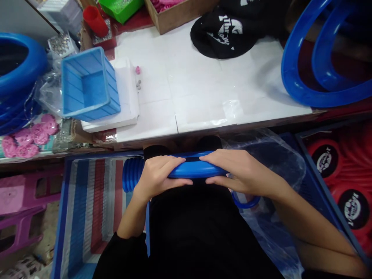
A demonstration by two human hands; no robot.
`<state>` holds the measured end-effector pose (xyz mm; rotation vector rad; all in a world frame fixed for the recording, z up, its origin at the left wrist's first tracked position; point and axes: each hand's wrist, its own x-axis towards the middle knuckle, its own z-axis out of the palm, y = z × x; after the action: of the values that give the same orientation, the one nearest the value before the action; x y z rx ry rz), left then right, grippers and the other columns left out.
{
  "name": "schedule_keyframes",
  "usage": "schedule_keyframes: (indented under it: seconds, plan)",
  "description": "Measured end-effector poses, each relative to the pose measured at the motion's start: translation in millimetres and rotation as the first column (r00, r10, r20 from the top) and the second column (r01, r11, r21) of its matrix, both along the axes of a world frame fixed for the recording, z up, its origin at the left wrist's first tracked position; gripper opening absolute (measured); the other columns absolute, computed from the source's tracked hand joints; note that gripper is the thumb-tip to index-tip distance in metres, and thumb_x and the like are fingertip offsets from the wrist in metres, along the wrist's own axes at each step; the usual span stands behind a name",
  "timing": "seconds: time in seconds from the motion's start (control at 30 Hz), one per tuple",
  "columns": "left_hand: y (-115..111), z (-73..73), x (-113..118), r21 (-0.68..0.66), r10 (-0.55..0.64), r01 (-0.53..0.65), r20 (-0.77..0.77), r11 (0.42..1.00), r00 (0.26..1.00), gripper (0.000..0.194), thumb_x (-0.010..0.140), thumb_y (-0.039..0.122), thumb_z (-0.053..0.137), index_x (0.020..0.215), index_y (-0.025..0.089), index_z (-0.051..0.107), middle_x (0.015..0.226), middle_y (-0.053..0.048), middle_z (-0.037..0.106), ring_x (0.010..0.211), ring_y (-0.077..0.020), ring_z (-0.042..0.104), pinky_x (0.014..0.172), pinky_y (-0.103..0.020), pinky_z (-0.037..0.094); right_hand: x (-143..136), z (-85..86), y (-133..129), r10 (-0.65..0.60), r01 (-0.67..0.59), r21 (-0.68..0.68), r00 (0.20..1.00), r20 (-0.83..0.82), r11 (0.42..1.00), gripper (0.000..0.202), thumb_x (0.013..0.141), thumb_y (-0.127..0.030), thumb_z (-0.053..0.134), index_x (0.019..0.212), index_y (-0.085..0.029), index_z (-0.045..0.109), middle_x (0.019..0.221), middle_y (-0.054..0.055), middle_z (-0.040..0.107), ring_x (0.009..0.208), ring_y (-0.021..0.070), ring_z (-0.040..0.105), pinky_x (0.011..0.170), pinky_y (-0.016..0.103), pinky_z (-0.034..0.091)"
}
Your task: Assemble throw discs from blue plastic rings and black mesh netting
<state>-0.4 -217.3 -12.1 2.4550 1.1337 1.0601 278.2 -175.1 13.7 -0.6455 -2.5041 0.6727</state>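
Observation:
Over my lap I hold a glossy blue plastic ring (197,169), seen nearly edge-on. My left hand (158,174) is closed on its left side, thumb below and fingers above. On its right side my right hand (238,168) grips in the same way, and the two hands' fingertips are a short gap apart. Just left of my left hand, blue ridged edges (131,174) show, like several stacked rings; how they join the held ring is hidden. A thin blue ring (247,201) lies below my right hand, by clear plastic film.
Ahead is a white-covered table (186,89) with a blue bin (90,87), black printed discs (223,33) and large blue rings (296,85). Pink flower-like pieces (29,137) lie at left. A striped-lined crate (97,209) stands left of my lap, red rings (353,186) at right.

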Motion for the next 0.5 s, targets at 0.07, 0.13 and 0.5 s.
schedule_keyframes:
  seconds: [0.07,0.13,0.5]
  plan:
    - [1,-3.2,3,0.078,0.066,-0.065,0.0,0.995,0.998,0.05,0.095,0.063,0.074,0.11,0.015,0.075,0.088,-0.009,0.082,0.074,-0.0233,0.08,0.07,-0.031,0.063,-2,0.3,-4,-0.044,0.042,0.08,0.999,0.019,0.996,0.039,0.11,-0.046,0.057,0.133,-0.015,0.063,0.11,0.013,0.081,0.093,0.0259,0.078,0.079,0.038,0.062]
    - [2,-5.2,5,0.128,0.136,-0.134,-0.01,0.983,0.991,0.046,0.096,0.062,0.073,0.101,0.016,0.074,0.079,-0.006,0.08,0.066,-0.0216,0.078,0.063,-0.03,0.06,-5,-2.8,-8,-0.11,0.106,0.196,0.994,0.008,0.975,0.039,0.111,-0.046,0.055,0.129,-0.013,0.064,0.105,0.014,0.081,0.088,0.0265,0.078,0.075,0.039,0.061]
    - [61,71.4,10,-0.065,0.263,-0.278,-0.184,0.958,0.947,0.057,0.101,0.073,0.057,0.084,0.021,0.07,0.067,-0.001,0.07,0.059,-0.0149,0.062,0.059,-0.029,0.045,-23,43.3,39,-0.486,0.452,0.259,0.871,0.079,0.853,0.05,0.113,-0.056,0.037,0.101,-0.023,0.073,0.082,0.01,0.074,0.073,0.0265,0.071,0.065,0.04,0.051]
